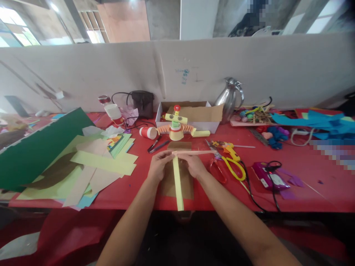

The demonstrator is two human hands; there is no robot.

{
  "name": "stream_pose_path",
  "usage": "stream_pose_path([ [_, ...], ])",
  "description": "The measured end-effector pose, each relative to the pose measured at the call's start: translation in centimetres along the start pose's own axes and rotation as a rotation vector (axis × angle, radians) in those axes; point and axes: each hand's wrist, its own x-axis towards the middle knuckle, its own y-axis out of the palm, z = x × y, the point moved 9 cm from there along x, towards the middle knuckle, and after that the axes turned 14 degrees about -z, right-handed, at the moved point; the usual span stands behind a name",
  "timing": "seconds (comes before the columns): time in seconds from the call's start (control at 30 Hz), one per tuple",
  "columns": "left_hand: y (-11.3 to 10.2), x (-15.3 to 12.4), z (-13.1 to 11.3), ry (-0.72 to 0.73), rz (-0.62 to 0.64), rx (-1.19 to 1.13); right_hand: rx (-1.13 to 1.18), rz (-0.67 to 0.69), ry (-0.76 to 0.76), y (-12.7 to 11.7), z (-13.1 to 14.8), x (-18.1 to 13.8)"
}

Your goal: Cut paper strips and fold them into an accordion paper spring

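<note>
Two bare forearms fill the lower part of the frame, leading to the left hand [160, 164] and the right hand [194, 162] at its centre. Both are closed in a pinch on the meeting ends of two paper strips, their fingers hiding the exact join. The one yellow strip [178, 184] has its long axis running nearly straight down the frame, its free end pointing to the bottom edge; the one pink strip [203, 152] lies crosswise, pointing right, almost level. Below them is one brown board [169, 186], partly covered by the strips and hands, on a red tabletop [305, 192]. Just beyond, at centre, stands one paper figure [176, 129] with two pleated arms, blocking part of one white box [210, 126]. Two dark pens lie left of centre, below one tipped cup [148, 132]; a second cup [114, 113] stands farther up and left, near one dark bag [142, 103]. Scissors [218, 153] with a red loop and a yellow loop crowd the pink strip's tip, beside one yellow glue gun [229, 149]. One metal jug [229, 99] stands upper right of centre, one purple device [269, 179] lower right. Overlapping paper sheets [102, 162], too many to count, spread across the left, against one green panel [47, 147].
</note>
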Motion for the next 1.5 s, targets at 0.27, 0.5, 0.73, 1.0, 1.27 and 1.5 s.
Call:
stream_pose_path([
  [0.27, 0.0, 0.5, 0.8, -0.108, 0.066, -0.098, 0.112, 0.039, 0.067, 0.6, 0.0, -0.3],
  [0.5, 0.7, 0.3, 1.2, -0.21, 0.145, -0.139, 0.138, -0.034, 0.096, 0.0, -0.6, 0.1],
  [0.73, 0.9, 0.0, 1.8, -0.312, 0.145, -0.175, 0.159, -0.031, 0.076, 0.2, -0.4, 0.0],
  [1.0, 2.1, -1.2, 1.2, -0.402, 0.265, -0.167, 0.131, 0.028, 0.019, 0.7, 0.4, -0.4],
  [1.27, 0.9, 0.3, 1.4, -0.301, 0.198, -0.202, 0.134, 0.119, -0.127, 1.6, 1.4, -0.9],
  [1.5, -0.1, 0.4, 1.6, -0.279, 0.028, -0.162, 0.125, 0.069, -0.173, 1.0, 1.4, -0.7],
])
